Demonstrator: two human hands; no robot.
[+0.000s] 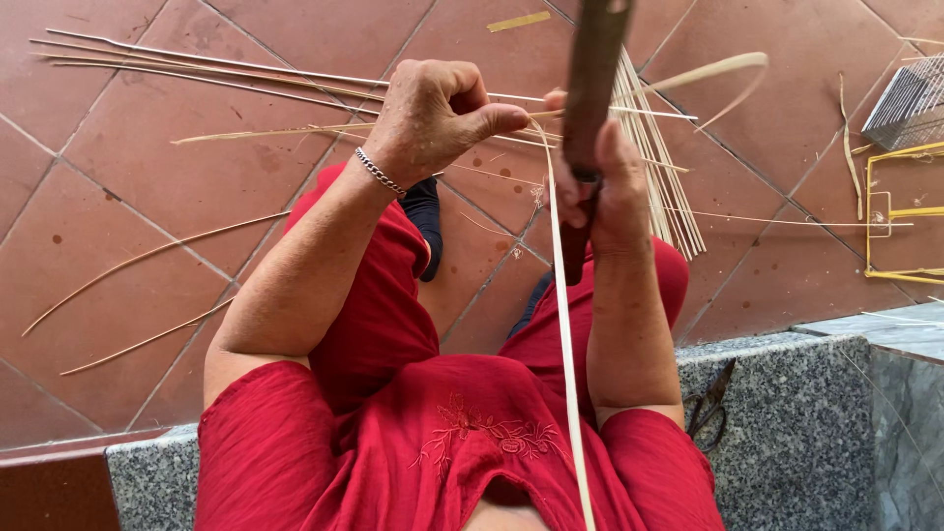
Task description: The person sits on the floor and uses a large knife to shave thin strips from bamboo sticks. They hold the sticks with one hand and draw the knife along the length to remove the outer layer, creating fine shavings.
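A long, pale bamboo strip (563,324) runs from near the person's chest, up over the red lap, to the hands, thin, flat and straw-coloured, with a slight bend along its length. The left hand (433,113) pinches the strip's upper end between thumb and curled fingers, a silver bracelet (379,171) at the wrist. The right hand (612,192) is wrapped tight around the dark handle of a large knife (590,108), its broad brown blade standing upright just beside the strip. More strips (661,162) lie bundled on the red tiled floor (157,187), and scissors (710,403) rest on the granite ledge (796,423).
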